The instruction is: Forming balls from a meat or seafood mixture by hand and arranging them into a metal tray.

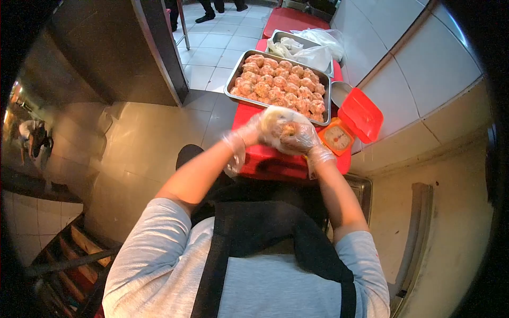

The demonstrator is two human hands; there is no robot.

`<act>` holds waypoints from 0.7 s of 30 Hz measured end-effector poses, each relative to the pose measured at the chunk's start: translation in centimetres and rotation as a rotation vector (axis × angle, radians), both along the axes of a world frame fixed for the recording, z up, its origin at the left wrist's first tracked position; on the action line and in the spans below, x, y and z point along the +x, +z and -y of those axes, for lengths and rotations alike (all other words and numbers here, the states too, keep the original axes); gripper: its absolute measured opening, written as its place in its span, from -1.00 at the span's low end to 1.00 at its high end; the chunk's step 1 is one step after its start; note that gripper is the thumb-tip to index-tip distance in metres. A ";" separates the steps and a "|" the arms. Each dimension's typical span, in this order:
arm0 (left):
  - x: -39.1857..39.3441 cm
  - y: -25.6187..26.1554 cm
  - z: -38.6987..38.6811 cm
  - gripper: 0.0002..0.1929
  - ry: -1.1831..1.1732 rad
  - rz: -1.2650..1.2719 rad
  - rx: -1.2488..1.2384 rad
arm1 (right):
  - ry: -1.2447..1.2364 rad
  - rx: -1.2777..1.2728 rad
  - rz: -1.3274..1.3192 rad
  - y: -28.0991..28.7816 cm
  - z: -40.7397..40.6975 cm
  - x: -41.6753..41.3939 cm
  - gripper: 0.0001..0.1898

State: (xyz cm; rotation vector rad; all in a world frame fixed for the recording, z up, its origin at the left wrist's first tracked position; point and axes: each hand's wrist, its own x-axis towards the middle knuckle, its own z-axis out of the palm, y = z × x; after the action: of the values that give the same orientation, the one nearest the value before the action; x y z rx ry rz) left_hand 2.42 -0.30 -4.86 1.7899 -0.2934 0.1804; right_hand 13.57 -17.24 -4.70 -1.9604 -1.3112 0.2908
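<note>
Both my hands wear clear plastic gloves and meet above the near end of a red table [245, 121]. My left hand [254, 130] and my right hand [305, 137] are closed around a pale, dough-like round [274, 115]. A clump of meat filling [289, 128] shows at its middle; motion blurs the details. Just beyond my hands, a metal tray [228, 88] holds several rows of raw minced-meat balls [279, 82]. An orange dial scale [337, 137] stands to the right of my right hand.
A red plastic container [362, 115] leans by the scale, with a metal bowl [340, 92] behind it. Farther back is a second metal tray [302, 41] with plastic bags [316, 55]. A tiled wall [441, 63] bounds the right. People's legs [206, 11] appear at the top.
</note>
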 end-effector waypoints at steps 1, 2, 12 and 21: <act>-0.1 -0.3 1.9 -0.16 -0.010 0.088 0.149 | 0.003 0.150 -0.139 -0.6 -0.1 -0.2 -0.55; -0.2 -0.4 2.9 -0.16 -0.012 0.087 0.144 | -0.075 0.063 0.197 -1.0 0.1 -0.1 -0.59; 3.0 -5.2 1.0 -0.69 0.077 -0.573 -0.496 | -0.300 0.097 -0.161 -1.5 -2.6 0.7 -0.74; 5.3 -4.4 -1.4 -0.62 0.250 -0.403 0.076 | -0.242 -0.208 0.304 -2.1 -3.7 4.9 -0.57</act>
State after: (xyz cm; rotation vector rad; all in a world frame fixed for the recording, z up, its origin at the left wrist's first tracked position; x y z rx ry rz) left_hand 7.72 1.10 -9.22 1.8876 0.2145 -0.0186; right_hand 18.46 -13.50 -6.79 -2.3872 -1.2495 0.0088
